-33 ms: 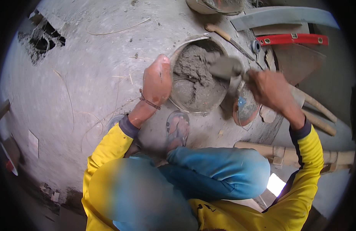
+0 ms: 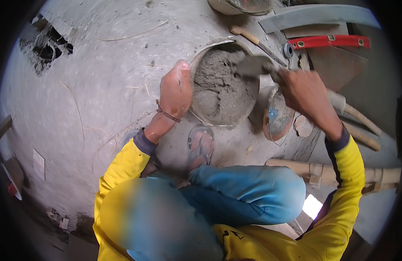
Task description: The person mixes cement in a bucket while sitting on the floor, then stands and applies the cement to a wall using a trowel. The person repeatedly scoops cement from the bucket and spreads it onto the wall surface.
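A bucket (image 2: 232,126) of wet grey mortar (image 2: 216,80) stands on the floor in front of me. My left hand (image 2: 176,89) is closed on its left rim, thumb on top; the fingers are partly hidden. In my right hand (image 2: 303,89) is a trowel (image 2: 255,66), gripped by the handle, which my fingers mostly cover. Its blade is blurred by motion, over the right side of the mortar. Below my right hand, beside the bucket, a smaller reddish container (image 2: 267,126) stands tilted, with greyish contents and a bit of blue inside.
Beyond the bucket lie a wooden-handled saw-like tool (image 2: 249,35), a round metal object (image 2: 287,50), a red spirit level (image 2: 331,41) and a long grey bar (image 2: 318,16). Another bucket (image 2: 227,6) stands at the far edge. Wooden handles (image 2: 362,119) lie at right, a broken hole (image 2: 48,48) far left.
My right hand and the trowel have shifted slightly away from me, and the blade looks turned a little. My left hand stays at the bucket rim.
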A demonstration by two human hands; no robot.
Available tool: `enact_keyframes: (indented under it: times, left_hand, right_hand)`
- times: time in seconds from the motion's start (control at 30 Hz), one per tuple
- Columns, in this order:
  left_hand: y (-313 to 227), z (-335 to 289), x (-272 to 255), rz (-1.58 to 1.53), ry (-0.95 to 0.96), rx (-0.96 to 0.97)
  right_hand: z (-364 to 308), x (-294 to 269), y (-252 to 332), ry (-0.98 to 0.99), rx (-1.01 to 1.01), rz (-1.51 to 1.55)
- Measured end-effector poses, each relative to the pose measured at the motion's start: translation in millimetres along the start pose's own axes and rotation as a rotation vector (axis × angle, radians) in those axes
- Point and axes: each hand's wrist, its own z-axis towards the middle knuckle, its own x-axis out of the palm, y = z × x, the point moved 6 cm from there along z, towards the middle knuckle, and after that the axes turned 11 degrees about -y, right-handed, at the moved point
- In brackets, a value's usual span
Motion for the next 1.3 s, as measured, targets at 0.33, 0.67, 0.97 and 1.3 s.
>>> enact_keyframes:
  times: [0.33, 0.67, 0.97, 1.3]
  left_hand:
    - [9.4, 75.6, 17.5, 0.103, 0.199, 0.135]
    - [8.2, 114.2, 9.1, 0.464, 0.193, 0.253]
    - [-117.8, 21.9, 37.9, -0.238, 0.671, -0.381]
    - [-179.5, 13.8, 43.5, 0.468, 0.88, 1.147]
  right_hand:
    - [-12.1, 35.0, 81.8, -0.188, -0.154, -0.152]
    - [21.8, 63.8, 80.6, -0.329, 0.11, -0.106]
    - [-167.7, -22.4, -26.8, -0.491, 0.583, 0.127]
    - [-142.9, -14.3, -25.2, -0.517, 0.448, 0.123]
